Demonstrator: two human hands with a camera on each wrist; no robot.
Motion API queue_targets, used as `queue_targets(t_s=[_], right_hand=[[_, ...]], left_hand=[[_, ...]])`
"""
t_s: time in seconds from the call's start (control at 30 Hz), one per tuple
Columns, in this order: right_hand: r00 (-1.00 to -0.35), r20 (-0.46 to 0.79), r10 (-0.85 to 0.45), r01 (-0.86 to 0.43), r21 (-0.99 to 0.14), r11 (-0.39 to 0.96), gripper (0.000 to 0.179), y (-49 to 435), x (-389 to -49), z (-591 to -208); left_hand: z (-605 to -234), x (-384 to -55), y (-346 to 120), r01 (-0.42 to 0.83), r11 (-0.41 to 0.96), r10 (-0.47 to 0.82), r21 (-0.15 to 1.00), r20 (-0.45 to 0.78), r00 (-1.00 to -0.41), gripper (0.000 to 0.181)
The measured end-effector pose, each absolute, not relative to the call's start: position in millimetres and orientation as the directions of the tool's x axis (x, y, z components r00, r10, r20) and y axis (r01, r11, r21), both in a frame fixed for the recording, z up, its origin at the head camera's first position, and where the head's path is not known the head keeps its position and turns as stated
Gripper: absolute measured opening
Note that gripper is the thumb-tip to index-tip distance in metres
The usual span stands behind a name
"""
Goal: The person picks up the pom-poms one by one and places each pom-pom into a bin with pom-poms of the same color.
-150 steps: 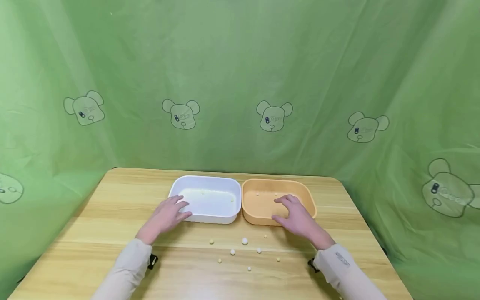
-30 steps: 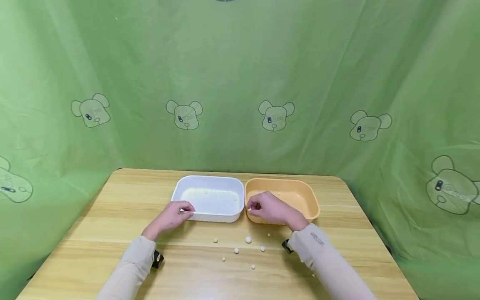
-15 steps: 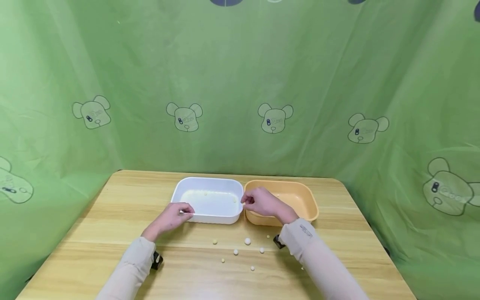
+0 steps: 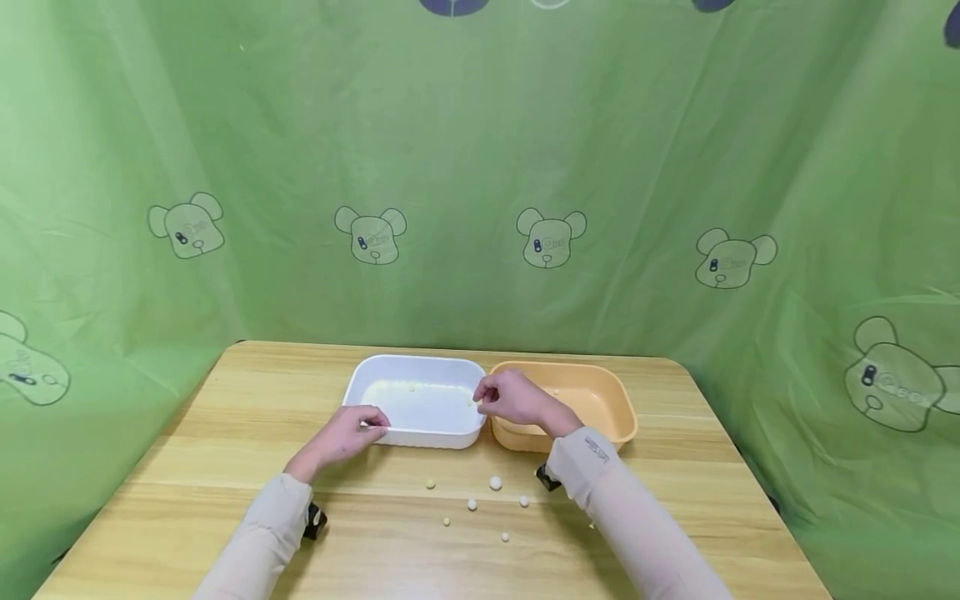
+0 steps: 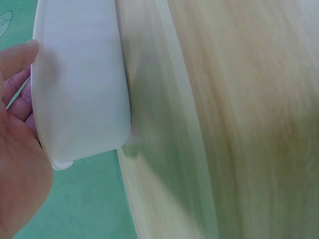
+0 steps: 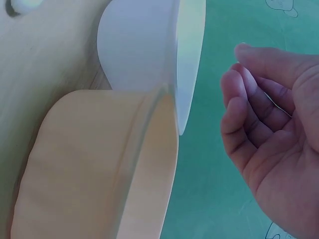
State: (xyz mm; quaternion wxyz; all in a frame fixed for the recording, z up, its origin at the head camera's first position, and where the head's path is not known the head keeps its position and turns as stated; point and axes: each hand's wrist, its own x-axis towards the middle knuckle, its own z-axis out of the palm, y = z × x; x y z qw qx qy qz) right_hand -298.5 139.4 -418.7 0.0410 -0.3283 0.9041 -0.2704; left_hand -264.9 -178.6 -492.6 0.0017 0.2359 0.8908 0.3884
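My left hand (image 4: 348, 432) grips the near left rim of the white bin (image 4: 427, 437), thumb outside and fingers over the inner side. In the left wrist view the bin's outer wall (image 5: 82, 84) stands beside the thumb. My right hand (image 4: 513, 397) is above the white bin's right end, thumb and fingertips together on a small yellow ball (image 4: 481, 404), which shows as a speck. The wrist view shows those fingers (image 6: 234, 114) curled, above the rims. The orange bin (image 4: 618, 408) lies under the right wrist. A yellow ball (image 4: 469, 403) lies inside the white bin.
Several small balls, white (image 4: 496, 483) and yellow (image 4: 431, 483), lie on the wooden table (image 4: 375, 550) before the bins. A white ball (image 4: 556, 392) is in the orange bin. A green curtain (image 4: 450, 300) hangs behind the table.
My right hand has moved left from over the orange bin to the white bin's right end. Since five seconds ago, a yellow ball has gone from the table's right side. The left hand keeps its grip.
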Motion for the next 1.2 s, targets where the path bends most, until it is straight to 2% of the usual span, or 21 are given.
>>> queue_targets(t_s=[0.33, 0.6, 1.2], right_hand=[[-0.784, 0.078, -0.616, -0.563, -0.507, 0.652, 0.007, 131, -304, -416], [-0.8, 0.049, -0.599, -0.524, -0.544, 0.656, 0.006, 126, -311, -420], [-0.81, -0.037, -0.586, -0.455, -0.591, 0.666, 0.008, 115, -326, -426]], left_hand=[[-491, -264, -179, 0.431, 0.585, 0.428, 0.687, 0.189, -0.884, 0.004], [-491, -266, -179, 0.458, 0.586, 0.44, 0.668, 0.213, -0.873, 0.004], [-492, -266, -179, 0.438, 0.587, 0.431, 0.681, 0.195, -0.881, 0.006]])
